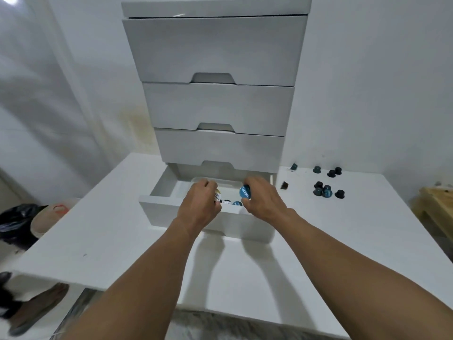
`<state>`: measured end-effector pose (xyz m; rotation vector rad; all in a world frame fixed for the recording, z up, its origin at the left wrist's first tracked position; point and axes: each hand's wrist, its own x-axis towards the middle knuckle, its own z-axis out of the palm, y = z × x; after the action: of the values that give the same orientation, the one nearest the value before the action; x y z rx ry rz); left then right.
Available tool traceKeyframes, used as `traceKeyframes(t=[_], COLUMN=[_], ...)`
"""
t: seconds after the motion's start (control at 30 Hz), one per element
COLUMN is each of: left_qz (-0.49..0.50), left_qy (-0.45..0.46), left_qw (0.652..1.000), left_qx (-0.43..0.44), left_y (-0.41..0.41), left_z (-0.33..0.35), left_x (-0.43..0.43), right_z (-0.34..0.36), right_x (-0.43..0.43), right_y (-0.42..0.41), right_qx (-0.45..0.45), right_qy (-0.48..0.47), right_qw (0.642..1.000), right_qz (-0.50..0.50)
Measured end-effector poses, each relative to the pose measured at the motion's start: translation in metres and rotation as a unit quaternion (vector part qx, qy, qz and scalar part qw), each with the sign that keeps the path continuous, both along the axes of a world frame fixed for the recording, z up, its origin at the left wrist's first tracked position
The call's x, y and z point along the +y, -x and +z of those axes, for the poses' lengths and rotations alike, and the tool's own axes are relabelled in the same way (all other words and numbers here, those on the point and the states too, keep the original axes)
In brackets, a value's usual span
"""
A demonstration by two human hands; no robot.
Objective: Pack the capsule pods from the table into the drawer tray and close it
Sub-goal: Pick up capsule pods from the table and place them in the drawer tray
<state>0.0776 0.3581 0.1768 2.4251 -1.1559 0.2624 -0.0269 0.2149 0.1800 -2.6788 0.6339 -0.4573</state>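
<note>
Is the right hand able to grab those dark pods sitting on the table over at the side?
Probably yes. The dark pods lie uncovered on the table, with bare surface between. But the right hand already holds a blue pod over the open drawer, so that goes down first.

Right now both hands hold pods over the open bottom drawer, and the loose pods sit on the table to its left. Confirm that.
Not quite: the loose pods sit on the table to the right of the open bottom drawer, as the head view shows. The rest holds.

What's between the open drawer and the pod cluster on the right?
Head view: one brown pod lying on the white table, between the open drawer and the dark pod cluster; otherwise bare.
</note>
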Motion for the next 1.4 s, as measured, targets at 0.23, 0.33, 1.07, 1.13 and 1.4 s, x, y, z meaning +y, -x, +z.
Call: traceKeyframes(t=[0.23, 0.33, 1.07, 1.13, 1.4], left_qz=[0.011, 0.02, -0.106, -0.116, -0.156], left_qy=[-0.024, -0.037, -0.169, -0.192, -0.232], left_qw=[0.999, 0.998, 0.968, 0.961, 0.951], left_qx=[0.039, 0.048, 0.155, 0.16, 0.134], left_y=[-0.056, -0.089, -0.256, -0.266, -0.284], left_z=[-0.005, -0.004, -0.107, -0.113, -0.132], left_x=[-0.018, -0.027, -0.065, -0.072, -0.087], right_z=[-0.01, -0.018, -0.122, -0.127, -0.145], right_x=[-0.026, -0.037, -0.049, -0.049, -0.056], right_y=[-0.073, -0.103, -0.237, -0.248, -0.263], right_qx=[0.019, 0.014, 0.144, 0.152, 0.183], right_qy=[-0.012, -0.034, -0.151, -0.149, -0.176], right_qw=[1.0, 0.999, 0.977, 0.976, 0.966], right_qz=[0.02, 0.034, -0.035, -0.042, -0.057])
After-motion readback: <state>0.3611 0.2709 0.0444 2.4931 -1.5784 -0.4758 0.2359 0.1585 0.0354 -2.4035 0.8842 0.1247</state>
